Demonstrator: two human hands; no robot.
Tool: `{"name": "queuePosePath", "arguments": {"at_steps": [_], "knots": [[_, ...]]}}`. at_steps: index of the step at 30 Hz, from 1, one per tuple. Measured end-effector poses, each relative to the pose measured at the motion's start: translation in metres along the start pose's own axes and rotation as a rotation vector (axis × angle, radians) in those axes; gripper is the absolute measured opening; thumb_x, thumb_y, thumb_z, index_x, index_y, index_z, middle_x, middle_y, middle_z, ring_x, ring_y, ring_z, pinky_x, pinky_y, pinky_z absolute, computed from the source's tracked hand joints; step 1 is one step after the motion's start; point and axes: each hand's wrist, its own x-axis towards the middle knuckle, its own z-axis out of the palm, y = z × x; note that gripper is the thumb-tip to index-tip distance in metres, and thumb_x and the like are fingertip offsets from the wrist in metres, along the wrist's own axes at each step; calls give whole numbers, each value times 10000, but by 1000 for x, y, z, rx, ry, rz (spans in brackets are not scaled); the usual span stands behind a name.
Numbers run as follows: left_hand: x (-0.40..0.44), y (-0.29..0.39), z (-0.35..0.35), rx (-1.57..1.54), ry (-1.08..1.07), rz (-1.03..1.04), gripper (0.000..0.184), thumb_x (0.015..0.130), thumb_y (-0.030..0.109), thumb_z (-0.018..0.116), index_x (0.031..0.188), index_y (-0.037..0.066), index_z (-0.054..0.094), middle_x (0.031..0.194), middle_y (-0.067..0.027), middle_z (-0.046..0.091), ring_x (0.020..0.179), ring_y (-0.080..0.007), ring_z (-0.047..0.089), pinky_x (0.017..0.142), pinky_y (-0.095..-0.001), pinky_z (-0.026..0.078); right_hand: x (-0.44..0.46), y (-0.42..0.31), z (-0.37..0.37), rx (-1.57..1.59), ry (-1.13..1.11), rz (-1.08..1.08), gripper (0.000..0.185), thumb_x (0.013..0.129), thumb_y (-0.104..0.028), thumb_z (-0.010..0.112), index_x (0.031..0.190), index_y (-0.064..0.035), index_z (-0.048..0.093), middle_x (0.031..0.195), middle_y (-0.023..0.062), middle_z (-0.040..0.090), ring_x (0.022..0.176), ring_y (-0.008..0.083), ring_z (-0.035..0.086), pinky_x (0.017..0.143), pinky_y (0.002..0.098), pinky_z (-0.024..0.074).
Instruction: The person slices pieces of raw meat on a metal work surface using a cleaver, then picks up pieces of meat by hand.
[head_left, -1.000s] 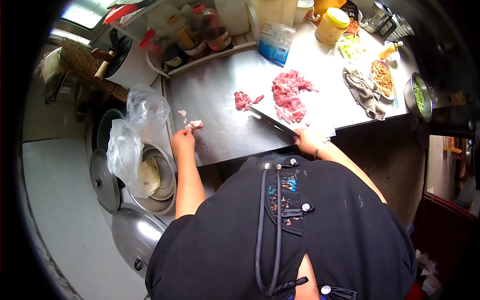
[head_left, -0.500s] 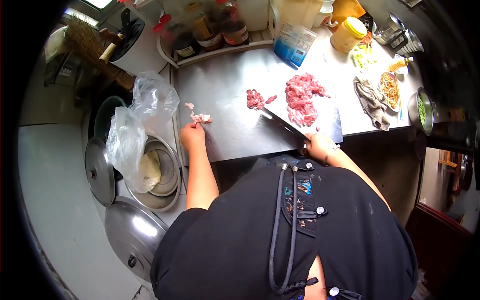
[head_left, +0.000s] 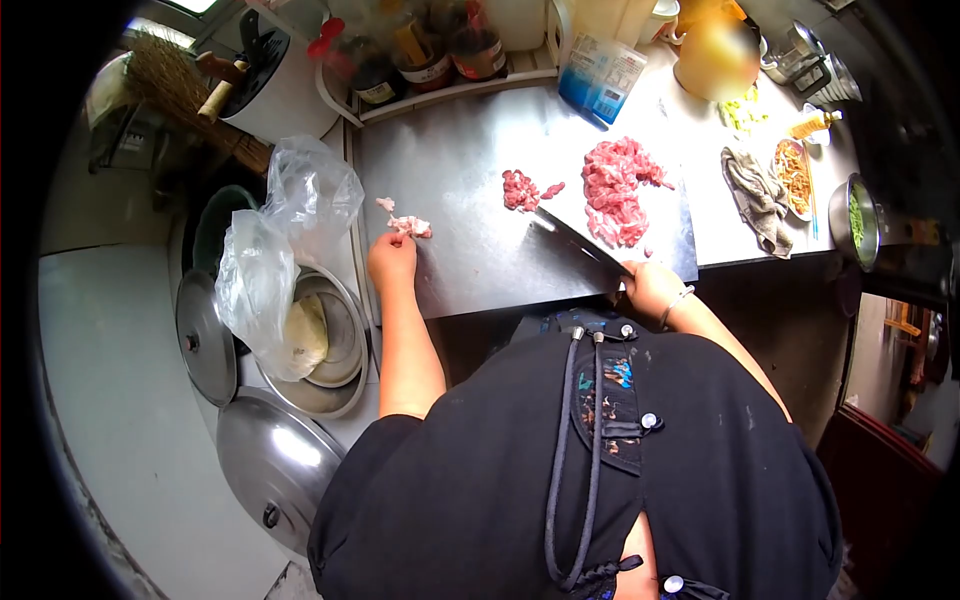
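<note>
My left hand is closed at the left of the steel board, fingertips pinching at a pale, fatty meat scrap. A smaller scrap lies just beyond it. In my right hand is the handle of a kitchen knife, whose blade points up and left over the board. Close to the blade tip sits a small heap of cut red meat. A larger pile of sliced raw meat lies beyond the blade, at the board's right.
Left of the board are a clear plastic bag, a metal basin and pot lids. Sauce bottles stand on a rack behind. To the right are a grey cloth, a dish of shredded food and a metal bowl.
The whole view has shifted slightly. Both hands keep nearly the same places, the left at the fatty scrap and the right on the knife, whose blade has turned a little.
</note>
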Motion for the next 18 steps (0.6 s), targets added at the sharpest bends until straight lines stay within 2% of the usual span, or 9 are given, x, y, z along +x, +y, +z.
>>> {"name": "queuePosePath", "arguments": {"at_steps": [2, 3, 5, 6, 7, 9, 14, 17, 18], "knots": [[3, -13, 6, -152, -48, 183, 159, 722, 160, 653, 824, 39, 665, 723, -83, 652, 671, -220, 633, 634, -330, 493, 0, -1, -2, 9, 11, 1, 216, 857, -191, 501, 977, -44, 604, 829, 223, 633, 811, 380, 617, 751, 448, 480], [0, -13, 2, -147, -46, 182, 159, 722, 160, 653, 824, 39, 665, 723, -83, 652, 671, -220, 632, 634, -330, 493, -1, -2, -3, 13, 9, -3, 216, 857, -191, 501, 977, -44, 604, 829, 223, 633, 811, 380, 617, 751, 448, 480], [-11, -10, -4, -360, -250, 186, 154, 730, 116, 639, 834, 3, 661, 700, -50, 651, 622, -139, 603, 602, -277, 485, -2, -3, -5, 13, 2, -7, 219, 858, -190, 503, 981, -39, 603, 834, 226, 632, 816, 381, 616, 752, 445, 481], [-13, -13, -2, -431, -312, 167, 145, 757, 86, 615, 855, -10, 662, 703, -32, 649, 577, -89, 571, 546, -238, 463, -2, -4, -6, 11, 3, 1, 222, 858, -189, 503, 983, -35, 602, 837, 228, 632, 820, 384, 615, 754, 444, 481], [-15, -15, -2, -428, -310, 168, 145, 757, 86, 615, 855, -10, 662, 703, -32, 649, 577, -89, 571, 546, -238, 463, -1, -4, -6, 15, 3, -1, 222, 858, -189, 503, 983, -35, 602, 837, 228, 632, 820, 384, 615, 754, 444, 481], [-20, -16, -1, -500, -460, 54, 150, 776, 57, 579, 887, -1, 661, 711, -32, 650, 552, -84, 568, 511, -231, 451, -1, -3, -5, 4, -12, 12, 226, 858, -192, 504, 985, -33, 603, 840, 230, 631, 820, 387, 615, 756, 446, 481], [-27, -13, 0, -560, -460, 10, 161, 799, 65, 584, 928, -3, 653, 699, -28, 641, 526, -87, 564, 490, -227, 449, -1, -1, -2, 29, 13, -13, 230, 861, -197, 501, 984, -32, 604, 843, 233, 630, 818, 390, 614, 753, 449, 480], [-23, -16, 6, -365, -381, 52, 178, 791, 123, 616, 933, 22, 653, 725, -59, 655, 521, -139, 581, 506, -272, 467, -1, -2, -2, 21, 18, -20, 228, 860, -197, 501, 981, -33, 604, 841, 233, 630, 820, 390, 613, 753, 450, 478], [-25, -11, 2, -139, -339, 56, 187, 783, 148, 617, 933, 42, 654, 742, -78, 658, 554, -170, 597, 537, -298, 477, -1, -2, -2, 7, 12, -12, 225, 858, -196, 502, 976, -33, 603, 839, 232, 630, 822, 390, 612, 754, 449, 478]]}}
